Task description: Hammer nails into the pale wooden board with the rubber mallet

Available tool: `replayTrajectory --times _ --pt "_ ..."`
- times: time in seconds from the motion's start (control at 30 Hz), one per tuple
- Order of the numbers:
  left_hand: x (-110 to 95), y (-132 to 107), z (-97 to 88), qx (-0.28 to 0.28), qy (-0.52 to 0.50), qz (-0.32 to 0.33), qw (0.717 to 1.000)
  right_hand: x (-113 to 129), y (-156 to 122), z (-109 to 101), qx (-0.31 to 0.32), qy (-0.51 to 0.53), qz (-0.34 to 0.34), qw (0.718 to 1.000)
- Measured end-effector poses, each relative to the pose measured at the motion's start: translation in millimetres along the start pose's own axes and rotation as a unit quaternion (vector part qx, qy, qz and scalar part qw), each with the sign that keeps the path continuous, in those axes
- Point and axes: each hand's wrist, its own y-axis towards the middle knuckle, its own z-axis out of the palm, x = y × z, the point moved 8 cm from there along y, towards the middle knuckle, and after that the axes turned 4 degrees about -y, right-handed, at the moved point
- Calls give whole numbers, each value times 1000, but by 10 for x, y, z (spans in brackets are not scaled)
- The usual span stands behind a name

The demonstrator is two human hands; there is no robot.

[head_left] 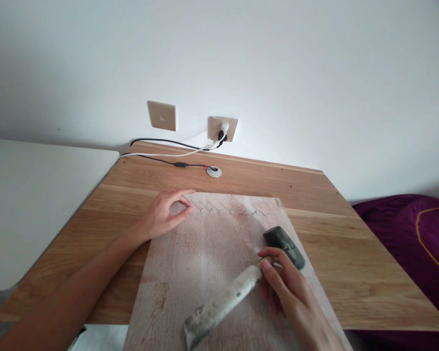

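Observation:
My right hand [289, 287] grips a rubber mallet by its pale, worn handle [230, 295], close to the black head [285, 246]. The mallet lies slanted over a whitish wooden board [190, 273], its handle end toward me. At the board's far left edge is my left hand [168, 212], thumb and a finger pinched together while the index finger stretches along the edge. Whatever sits in that pinch is too small to make out. Just right of those fingertips, a row of several small nails [232, 211] stands in the board, some of them leaning.
Beneath the board is a brown wooden table [336, 248]. Behind it, black and white cables [161, 155] run to a wall socket [232, 127], near a round cable grommet [214, 171]. A white surface [40, 204] adjoins at left; purple fabric [398, 234] lies at right.

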Motion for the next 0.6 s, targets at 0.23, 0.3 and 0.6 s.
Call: replayTrajectory --times 0.23,0.3,0.6 --pt "16 -1 -4 -9 -13 -3 1000 -60 45 73 61 -76 -24 995" --pt "5 2 -9 -9 -9 -6 1000 -38 48 75 70 -100 -41 992" --pt "5 -18 -183 -109 71 -16 991 68 -216 -76 26 -215 -274 937"
